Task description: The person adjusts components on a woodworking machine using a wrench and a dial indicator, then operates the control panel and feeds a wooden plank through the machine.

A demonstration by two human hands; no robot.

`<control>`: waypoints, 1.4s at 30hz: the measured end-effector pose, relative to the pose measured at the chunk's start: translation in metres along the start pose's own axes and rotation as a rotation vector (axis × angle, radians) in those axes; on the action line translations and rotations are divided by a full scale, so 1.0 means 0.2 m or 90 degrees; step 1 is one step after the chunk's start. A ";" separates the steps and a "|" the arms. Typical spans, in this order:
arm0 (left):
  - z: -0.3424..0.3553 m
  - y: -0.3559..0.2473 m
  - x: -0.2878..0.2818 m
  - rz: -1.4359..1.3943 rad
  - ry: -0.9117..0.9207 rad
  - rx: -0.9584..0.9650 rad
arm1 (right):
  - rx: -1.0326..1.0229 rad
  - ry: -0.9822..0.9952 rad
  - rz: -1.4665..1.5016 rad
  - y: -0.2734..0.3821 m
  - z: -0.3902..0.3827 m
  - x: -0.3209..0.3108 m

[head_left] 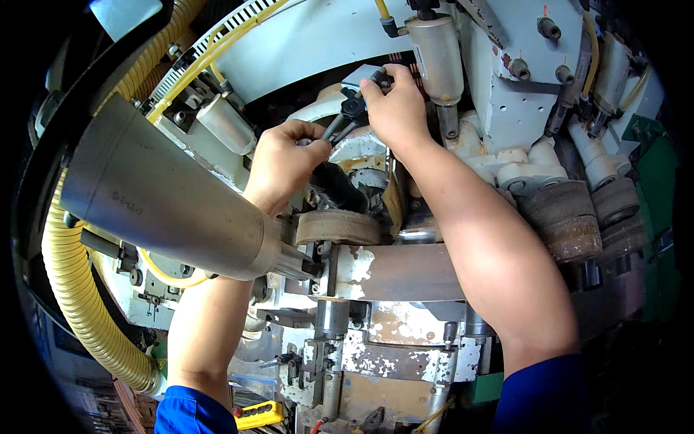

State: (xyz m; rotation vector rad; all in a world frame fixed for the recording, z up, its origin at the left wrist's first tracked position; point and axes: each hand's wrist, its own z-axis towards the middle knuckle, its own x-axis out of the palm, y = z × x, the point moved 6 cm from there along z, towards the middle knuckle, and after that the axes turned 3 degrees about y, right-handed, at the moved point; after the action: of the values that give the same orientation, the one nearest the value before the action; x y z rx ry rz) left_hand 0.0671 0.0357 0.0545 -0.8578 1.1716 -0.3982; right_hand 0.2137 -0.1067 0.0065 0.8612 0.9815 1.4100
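Both my arms, in blue sleeves, reach forward into a large machine. My left hand (283,163) is closed, with thumb and fingers pinching the near end of a slim metal rod (334,127). The rod runs away to the right, up to a black knob-like clamp (353,108). My right hand (396,110) is closed around the far end of this rod assembly, just beyond the clamp; the fingertips are partly hidden. Just below my hands a black cylinder (336,186) leans over a worn brown wheel (337,227).
A big grey metal cylinder (166,192) slants across the left, above my left forearm. A yellow ribbed hose (79,289) curves along the left edge. Silver pneumatic cylinders (437,61) and brown rollers (562,217) stand at the right. A yellow control box (259,415) lies low down.
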 end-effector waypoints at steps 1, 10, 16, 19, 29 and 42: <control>0.01 -0.02 0.00 0.024 0.014 -0.010 | 0.000 -0.001 0.001 0.00 0.00 0.00; 0.10 -0.09 0.00 0.253 0.040 -0.044 | -0.033 -0.043 -0.040 0.02 0.00 0.00; 0.15 -0.08 0.00 0.226 0.095 -0.064 | 0.008 0.016 -0.023 0.05 -0.01 -0.02; 0.18 -0.05 -0.02 0.144 0.119 -0.093 | 0.001 0.009 -0.033 0.06 -0.02 -0.01; 0.12 -0.03 -0.08 0.025 0.134 -0.096 | 0.001 0.007 -0.064 0.08 -0.03 0.00; -0.11 0.13 0.07 -0.263 -0.170 0.042 | -0.040 -0.027 -0.127 0.08 -0.05 -0.05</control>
State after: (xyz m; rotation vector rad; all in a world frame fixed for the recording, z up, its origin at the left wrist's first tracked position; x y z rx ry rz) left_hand 0.0483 0.0349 0.0236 -1.0613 0.7290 -0.6333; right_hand 0.1984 -0.1178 0.0173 0.7229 0.9590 1.2413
